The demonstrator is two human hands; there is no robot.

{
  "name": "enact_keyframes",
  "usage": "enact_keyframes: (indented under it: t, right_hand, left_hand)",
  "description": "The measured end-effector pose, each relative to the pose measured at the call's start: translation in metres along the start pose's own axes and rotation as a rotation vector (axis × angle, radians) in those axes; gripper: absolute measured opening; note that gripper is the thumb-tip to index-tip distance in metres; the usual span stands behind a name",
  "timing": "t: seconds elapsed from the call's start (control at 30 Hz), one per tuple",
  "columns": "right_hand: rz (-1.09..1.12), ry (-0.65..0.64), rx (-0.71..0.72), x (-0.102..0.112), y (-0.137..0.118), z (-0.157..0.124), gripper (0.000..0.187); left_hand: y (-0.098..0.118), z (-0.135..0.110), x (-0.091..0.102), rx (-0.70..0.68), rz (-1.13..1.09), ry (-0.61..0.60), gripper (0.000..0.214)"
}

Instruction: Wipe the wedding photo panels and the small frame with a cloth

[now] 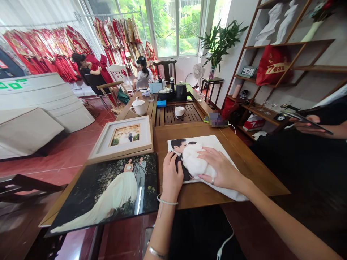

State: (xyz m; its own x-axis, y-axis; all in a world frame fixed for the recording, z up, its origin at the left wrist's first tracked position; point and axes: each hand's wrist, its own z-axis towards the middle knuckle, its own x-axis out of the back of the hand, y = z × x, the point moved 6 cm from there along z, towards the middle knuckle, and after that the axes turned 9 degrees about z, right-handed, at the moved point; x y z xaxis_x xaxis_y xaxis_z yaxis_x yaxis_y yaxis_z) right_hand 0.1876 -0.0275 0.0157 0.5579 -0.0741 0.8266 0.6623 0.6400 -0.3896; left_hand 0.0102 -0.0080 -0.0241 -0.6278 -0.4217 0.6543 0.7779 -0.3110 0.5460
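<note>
A white-edged wedding photo panel (211, 142) lies flat on the wooden table, showing a couple close together. A bunched, fluffy white cloth (193, 159) covers part of it, its tail hanging toward the table's front edge. My right hand (221, 168) is closed around the cloth and presses it on the panel. My left hand (172, 177) lies on the panel's left edge, fingers apart, gripping nothing. To its left is a large dark wedding photo (108, 195) with a glossy surface. Behind that lies a light wood-framed photo (148, 130).
A tea tray (193, 113) with a white cup (179, 111) sits farther back, near a white teapot (138, 107) and black kettle (180, 92). A phone on a cable (217, 121) lies at the table's right. A person's hand (310, 124) holds a phone at right.
</note>
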Motion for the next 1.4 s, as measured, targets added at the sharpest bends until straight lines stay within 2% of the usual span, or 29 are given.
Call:
enact_keyframes:
  t: [0.17,0.3,0.37,0.5,0.63,0.77,0.9,1.0,1.1,1.2,1.27,1.4]
  right_hand:
    - [-0.085,0.074,-0.117,0.014,0.039,-0.008,0.043]
    - [-0.174,0.114,-0.294,0.018,0.077,0.014,0.05]
    - [-0.194,0.09,-0.334,0.016,0.084,0.032,0.052]
    - [-0.148,0.002,-0.24,0.0,0.063,0.069,0.054]
    - [-0.056,-0.039,-0.098,-0.017,0.03,0.082,0.06]
    - [0.018,-0.084,0.004,-0.026,0.005,0.068,0.055]
    - [0.073,-0.106,0.031,-0.018,-0.008,0.038,0.048]
    - [0.097,-0.122,0.044,-0.006,-0.008,0.018,0.046]
    - [0.067,-0.087,-0.042,0.006,0.012,0.012,0.044]
    - [-0.008,-0.032,-0.153,0.014,0.038,0.023,0.041]
    - [-0.037,-0.022,-0.168,0.012,0.046,0.036,0.043]
    - [-0.002,-0.084,-0.076,-0.004,0.027,0.059,0.046]
  left_hand:
    - [0.0,0.0,-0.001,0.0,0.017,-0.001,0.029]
    - [-0.001,0.0,-0.001,0.01,0.001,0.0,0.029]
    - [-0.001,0.0,-0.001,0.01,-0.007,-0.007,0.03]
    - [-0.003,0.0,-0.003,0.025,-0.018,-0.012,0.031]
    - [-0.007,-0.001,-0.005,0.028,-0.038,-0.012,0.036]
    - [-0.007,-0.002,-0.003,0.017,-0.06,0.008,0.037]
    - [-0.004,0.0,0.002,0.047,-0.08,0.013,0.031]
    - [-0.002,0.002,0.004,0.085,-0.089,0.01,0.031]
    - [-0.002,0.002,0.003,0.134,-0.078,0.006,0.034]
    - [-0.002,0.002,0.003,0.159,-0.101,-0.013,0.037]
    - [-0.002,0.001,0.004,0.166,-0.13,-0.015,0.04]
    - [-0.002,0.002,0.007,0.164,-0.182,0.004,0.044]
